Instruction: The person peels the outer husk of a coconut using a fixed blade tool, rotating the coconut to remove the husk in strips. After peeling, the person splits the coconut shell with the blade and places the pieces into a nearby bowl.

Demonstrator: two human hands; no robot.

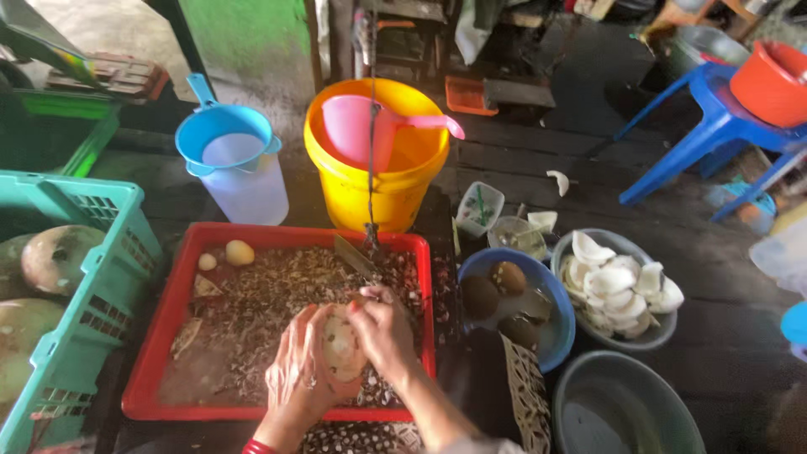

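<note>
Peeled coconut (343, 346) sits over the red tray (143, 395), cupped in the left hand (296, 370) w/ the right hand (382, 329) wrapped on its top edge — both closed round it. Looks like mid-trim, brown skin coming off; shavings (269, 303) everywhere. Next prob needs turning it to a fresh patch. Blue bowl (555, 336) of husked ones just beside, yellow bucket (370, 193) behind.

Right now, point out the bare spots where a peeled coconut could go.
The grey bowl at lower right sits bare inside. The red tray has a thinner patch of scraps at its near-left corner. Crowded: the blue bowl, the bowl of white pieces, and around both hands.
</note>
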